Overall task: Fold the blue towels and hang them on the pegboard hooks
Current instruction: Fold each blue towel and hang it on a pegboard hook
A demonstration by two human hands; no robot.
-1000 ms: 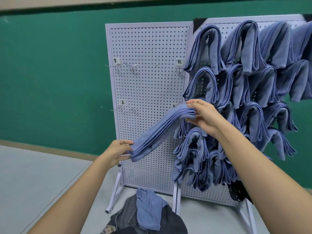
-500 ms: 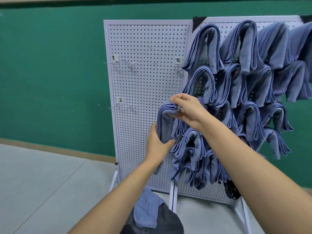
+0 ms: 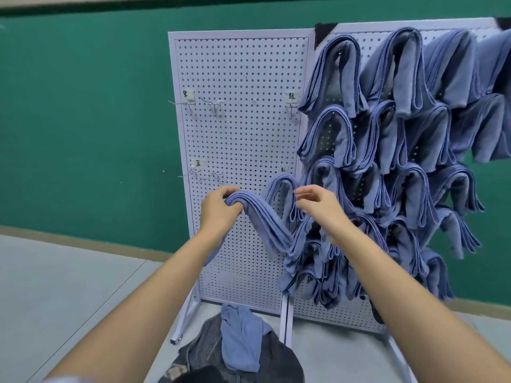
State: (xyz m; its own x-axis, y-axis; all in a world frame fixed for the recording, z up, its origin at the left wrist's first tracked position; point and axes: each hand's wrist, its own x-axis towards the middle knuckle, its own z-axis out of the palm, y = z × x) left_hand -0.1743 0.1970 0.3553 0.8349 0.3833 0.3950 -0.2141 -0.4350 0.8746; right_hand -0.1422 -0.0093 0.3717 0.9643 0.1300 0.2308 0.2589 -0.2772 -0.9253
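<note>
Right of frame: hung towels (image 3: 401, 78) fill pegboard (image 3: 243, 78). Left hand (image 3: 218, 208) grips folded towel (image 3: 262, 222); right hand (image 3: 318, 208) relaxed, empty. Loose towel (image 3: 240, 338), bottom centre, not yet folded.

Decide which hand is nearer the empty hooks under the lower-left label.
Left. The left hand is just below those hooks, gripping a folded towel; the right hand is farther right.

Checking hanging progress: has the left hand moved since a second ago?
Yes. Against the pegboard, the left hand rose and shifted right from its left edge.
</note>
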